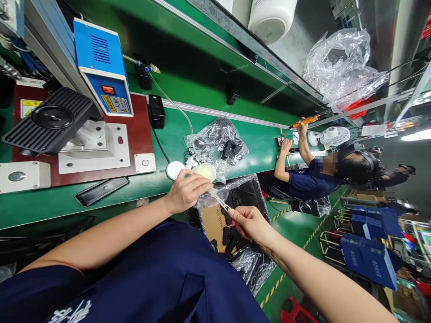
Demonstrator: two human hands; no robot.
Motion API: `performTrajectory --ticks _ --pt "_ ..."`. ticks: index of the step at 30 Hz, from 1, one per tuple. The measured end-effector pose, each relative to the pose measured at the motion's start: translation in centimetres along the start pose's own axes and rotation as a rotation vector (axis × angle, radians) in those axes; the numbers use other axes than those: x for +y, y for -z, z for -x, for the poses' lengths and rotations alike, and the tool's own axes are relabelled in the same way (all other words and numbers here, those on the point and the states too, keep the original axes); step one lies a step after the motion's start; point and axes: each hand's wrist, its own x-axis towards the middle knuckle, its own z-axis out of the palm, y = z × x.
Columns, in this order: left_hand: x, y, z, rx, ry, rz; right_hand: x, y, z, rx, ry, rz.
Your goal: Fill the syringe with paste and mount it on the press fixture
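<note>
My right hand [251, 224] is closed around a slim silver tool that looks like tweezers [221, 200]. A small white piece [212, 191] shows at the tool's far tip. My left hand [188, 190] has its fingers pressed together, with the fingertips beside that white piece; what they pinch, if anything, is hidden. Just behind those fingers is a white cup [206, 172] with a pale yellowish inside. A round white lid [175, 170] lies to its left on the green bench [148, 184].
A clear bag [218, 141] of dark parts lies behind the cup. Below my hands, a plastic-lined box [259, 193] holds several black parts. A blue machine [103, 67] and a red-brown fixture base [139, 139] stand at left. Further right, a co-worker [310, 179] holds an orange tool.
</note>
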Motion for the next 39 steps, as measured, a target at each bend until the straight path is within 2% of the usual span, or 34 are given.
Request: performTrajectory --ticks 4,8,11,13,17,20,25,29,31,34,37,39 --pt "0.1 -0.3 0.3 -0.020 0.034 0.026 -0.4 0.3 0.0 -0.022 -0.023 0.077" --pt "0.0 -0.7 0.4 0.003 0.101 0.026 -1.7 1.2 1.0 -0.200 -0.061 -0.020" --pt "0.0 -0.8 0.3 0.032 0.145 0.050 -2.8 2.1 2.1 -0.316 0.003 -0.165" --pt "0.0 -0.8 0.2 0.040 0.161 0.081 -3.3 2.8 2.5 -0.333 0.078 -0.227" --pt "0.2 -1.0 0.2 0.003 0.190 0.155 -3.5 3.6 2.4 -0.260 0.258 -0.376" --pt "0.3 -1.3 0.4 -0.012 0.257 0.198 -3.3 3.5 2.1 -0.158 0.421 -0.342" --pt "0.2 -1.7 0.5 -0.004 0.328 0.206 -3.2 2.1 1.3 0.169 0.600 -0.171" --pt "0.4 -1.6 0.3 -0.007 0.299 0.201 -3.5 1.3 0.7 0.454 0.763 -0.085" --pt "0.4 -1.5 0.2 -0.004 0.283 0.189 -3.5 1.2 0.3 0.543 0.795 -0.101" --pt "0.3 -1.4 0.2 -0.003 0.264 0.147 -3.3 1.2 -0.3 0.578 0.767 -0.225" --pt "0.0 -1.3 0.2 0.023 0.243 0.106 -2.9 1.4 -0.9 0.506 0.711 -0.314" --pt "-0.1 -1.2 0.3 0.032 0.238 0.095 -2.8 1.8 -1.1 0.441 0.679 -0.287"
